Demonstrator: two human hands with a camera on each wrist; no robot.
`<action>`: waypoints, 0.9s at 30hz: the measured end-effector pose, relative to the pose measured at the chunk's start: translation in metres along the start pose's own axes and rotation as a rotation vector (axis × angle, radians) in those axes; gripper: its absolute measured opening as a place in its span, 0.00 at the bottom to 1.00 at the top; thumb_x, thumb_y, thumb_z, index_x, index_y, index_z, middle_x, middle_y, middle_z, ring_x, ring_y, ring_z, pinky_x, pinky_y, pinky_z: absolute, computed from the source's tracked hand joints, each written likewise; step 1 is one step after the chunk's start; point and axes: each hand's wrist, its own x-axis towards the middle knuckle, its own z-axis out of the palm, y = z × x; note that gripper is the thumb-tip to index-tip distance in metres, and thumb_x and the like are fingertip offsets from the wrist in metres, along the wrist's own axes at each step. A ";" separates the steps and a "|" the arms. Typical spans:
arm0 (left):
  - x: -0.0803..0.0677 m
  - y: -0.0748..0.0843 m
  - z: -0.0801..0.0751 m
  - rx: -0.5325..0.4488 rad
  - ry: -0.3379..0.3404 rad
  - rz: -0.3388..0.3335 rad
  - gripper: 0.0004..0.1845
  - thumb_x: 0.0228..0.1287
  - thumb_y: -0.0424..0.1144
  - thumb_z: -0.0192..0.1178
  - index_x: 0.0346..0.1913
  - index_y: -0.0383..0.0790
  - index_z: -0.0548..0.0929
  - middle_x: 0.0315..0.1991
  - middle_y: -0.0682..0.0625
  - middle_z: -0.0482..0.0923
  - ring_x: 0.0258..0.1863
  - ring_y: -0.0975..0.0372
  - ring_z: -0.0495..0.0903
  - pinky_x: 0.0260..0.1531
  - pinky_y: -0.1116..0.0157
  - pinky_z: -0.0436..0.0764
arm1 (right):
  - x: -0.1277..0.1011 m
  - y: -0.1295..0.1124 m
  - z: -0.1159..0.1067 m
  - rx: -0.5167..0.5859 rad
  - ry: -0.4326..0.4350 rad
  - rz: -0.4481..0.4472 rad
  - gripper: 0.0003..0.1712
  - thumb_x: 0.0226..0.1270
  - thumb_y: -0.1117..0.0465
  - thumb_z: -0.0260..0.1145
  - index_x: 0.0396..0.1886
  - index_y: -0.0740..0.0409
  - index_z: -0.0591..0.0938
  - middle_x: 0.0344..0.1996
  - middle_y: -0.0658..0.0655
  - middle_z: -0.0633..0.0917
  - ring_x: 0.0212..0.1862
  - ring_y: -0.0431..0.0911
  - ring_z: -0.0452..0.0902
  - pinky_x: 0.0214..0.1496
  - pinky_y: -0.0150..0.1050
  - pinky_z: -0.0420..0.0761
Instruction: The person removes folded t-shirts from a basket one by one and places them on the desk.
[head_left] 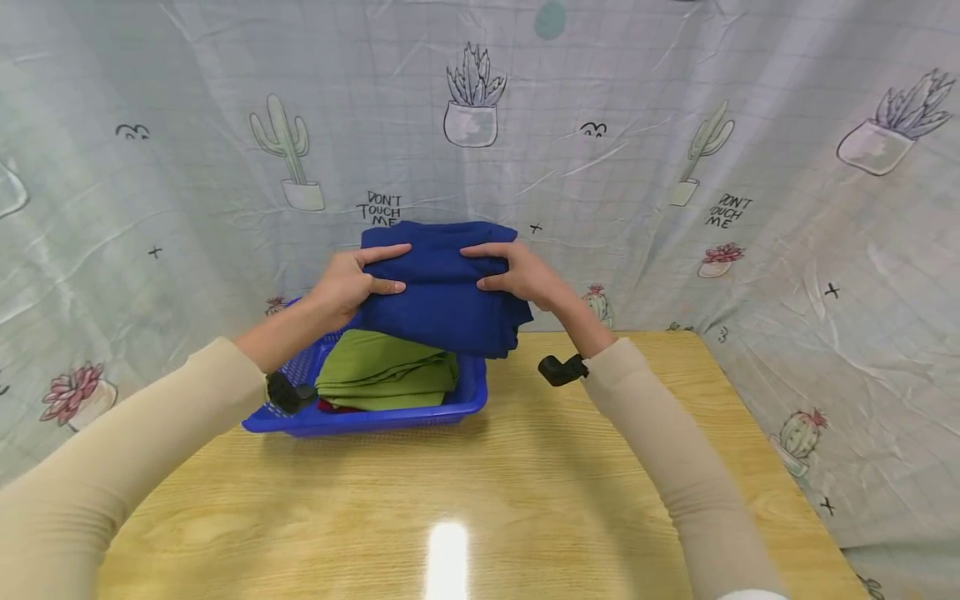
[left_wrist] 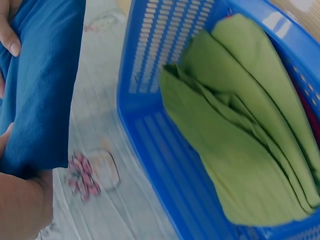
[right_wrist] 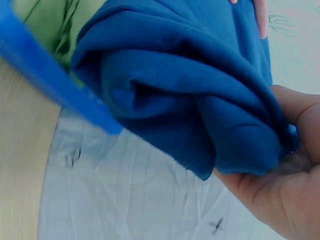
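Head: my left hand [head_left: 351,283] and right hand [head_left: 517,273] each clamp a side of the folded blue cloth [head_left: 442,292], mid-frame above the blue basket [head_left: 390,417] on the bench [head_left: 480,492] | Left wrist: green cloth [left_wrist: 240,140] fills the basket at right, blue cloth upper left | Right wrist: my grip is wrapped around the bundle, center frame.

Folded blue garment [head_left: 442,292]: soft matt knit cloth. Green garment [head_left: 386,373]: smooth matt woven cloth, creased in folds. Basket [head_left: 375,419]: glossy blue plastic, slotted walls. Table [head_left: 480,483]: light wood grain, varnished, glare spot. Backdrop sheet [head_left: 675,125]: thin printed cloth, wrinkled.
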 end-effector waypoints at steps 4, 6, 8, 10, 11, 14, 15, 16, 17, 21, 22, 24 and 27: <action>0.003 0.000 0.017 -0.053 -0.015 0.032 0.36 0.63 0.26 0.69 0.70 0.59 0.77 0.80 0.51 0.55 0.40 0.66 0.83 0.27 0.69 0.77 | -0.012 0.006 -0.012 -0.085 0.021 -0.008 0.33 0.72 0.64 0.68 0.74 0.43 0.74 0.75 0.59 0.67 0.74 0.54 0.63 0.69 0.51 0.72; 0.006 0.000 0.027 -0.085 -0.021 0.052 0.36 0.63 0.24 0.68 0.70 0.58 0.77 0.80 0.51 0.55 0.57 0.60 0.81 0.37 0.68 0.82 | -0.017 0.010 -0.018 -0.133 0.030 -0.017 0.33 0.72 0.63 0.68 0.75 0.43 0.73 0.75 0.60 0.67 0.74 0.54 0.64 0.69 0.51 0.72; 0.009 0.001 0.037 -0.118 -0.024 0.063 0.36 0.63 0.23 0.67 0.70 0.58 0.78 0.80 0.51 0.57 0.68 0.56 0.73 0.46 0.66 0.84 | -0.021 0.013 -0.025 -0.187 0.043 -0.031 0.33 0.72 0.62 0.68 0.75 0.44 0.73 0.74 0.61 0.69 0.73 0.55 0.65 0.68 0.51 0.72; 0.012 0.001 0.045 -0.152 -0.026 0.074 0.36 0.63 0.22 0.67 0.69 0.57 0.79 0.78 0.51 0.60 0.68 0.55 0.73 0.50 0.63 0.84 | -0.026 0.016 -0.030 -0.229 0.052 -0.039 0.33 0.72 0.62 0.68 0.75 0.45 0.73 0.73 0.62 0.70 0.72 0.56 0.67 0.66 0.51 0.73; 0.013 0.001 0.049 -0.165 -0.026 0.077 0.35 0.62 0.22 0.67 0.69 0.57 0.79 0.78 0.51 0.61 0.67 0.55 0.74 0.50 0.63 0.84 | -0.028 0.017 -0.033 -0.247 0.057 -0.039 0.33 0.72 0.62 0.68 0.75 0.45 0.73 0.73 0.62 0.70 0.71 0.56 0.68 0.64 0.51 0.74; 0.015 0.000 0.060 -0.198 -0.030 0.077 0.35 0.62 0.21 0.67 0.67 0.57 0.81 0.76 0.52 0.64 0.67 0.56 0.75 0.52 0.61 0.83 | -0.035 0.022 -0.038 -0.287 0.072 -0.035 0.33 0.72 0.61 0.69 0.75 0.46 0.73 0.72 0.64 0.72 0.68 0.57 0.70 0.59 0.51 0.74; 0.015 0.000 0.063 -0.205 -0.031 0.077 0.35 0.62 0.21 0.67 0.67 0.58 0.81 0.76 0.52 0.64 0.66 0.55 0.75 0.53 0.60 0.83 | -0.037 0.023 -0.040 -0.302 0.076 -0.029 0.33 0.72 0.61 0.69 0.75 0.45 0.73 0.72 0.64 0.72 0.68 0.58 0.70 0.59 0.51 0.74; 0.016 0.000 0.066 -0.207 -0.029 0.079 0.34 0.61 0.22 0.68 0.66 0.58 0.82 0.76 0.52 0.64 0.67 0.55 0.75 0.53 0.60 0.83 | -0.039 0.025 -0.042 -0.313 0.082 -0.029 0.33 0.71 0.60 0.69 0.74 0.45 0.73 0.71 0.64 0.72 0.68 0.58 0.70 0.60 0.52 0.75; 0.017 -0.001 0.070 -0.208 -0.027 0.082 0.34 0.61 0.22 0.68 0.65 0.59 0.82 0.76 0.52 0.64 0.66 0.55 0.75 0.53 0.60 0.83 | -0.042 0.028 -0.043 -0.312 0.083 -0.030 0.33 0.71 0.61 0.69 0.74 0.46 0.74 0.71 0.64 0.72 0.68 0.58 0.70 0.61 0.52 0.75; 0.020 -0.004 0.083 -0.228 -0.044 0.097 0.34 0.61 0.22 0.68 0.65 0.58 0.82 0.75 0.51 0.66 0.66 0.54 0.76 0.53 0.59 0.84 | -0.050 0.036 -0.051 -0.325 0.093 -0.036 0.33 0.70 0.61 0.70 0.74 0.47 0.74 0.71 0.65 0.72 0.70 0.61 0.68 0.66 0.56 0.73; 0.021 -0.005 0.087 -0.236 -0.048 0.102 0.34 0.61 0.22 0.68 0.66 0.58 0.82 0.75 0.51 0.66 0.66 0.54 0.76 0.52 0.59 0.84 | -0.052 0.038 -0.053 -0.327 0.094 -0.041 0.33 0.70 0.62 0.70 0.74 0.48 0.75 0.71 0.65 0.72 0.70 0.61 0.68 0.66 0.57 0.73; 0.022 -0.007 0.094 -0.248 -0.058 0.109 0.34 0.62 0.22 0.67 0.66 0.58 0.82 0.74 0.50 0.68 0.65 0.53 0.77 0.52 0.59 0.84 | -0.056 0.040 -0.058 -0.344 0.097 -0.048 0.33 0.70 0.62 0.70 0.73 0.49 0.75 0.70 0.66 0.73 0.70 0.62 0.69 0.66 0.57 0.73; 0.022 -0.010 0.106 -0.248 -0.043 0.125 0.33 0.62 0.23 0.68 0.65 0.59 0.82 0.74 0.51 0.68 0.63 0.54 0.78 0.52 0.59 0.84 | -0.063 0.045 -0.064 -0.354 0.097 -0.058 0.32 0.69 0.63 0.70 0.73 0.51 0.75 0.70 0.68 0.73 0.70 0.63 0.69 0.66 0.58 0.73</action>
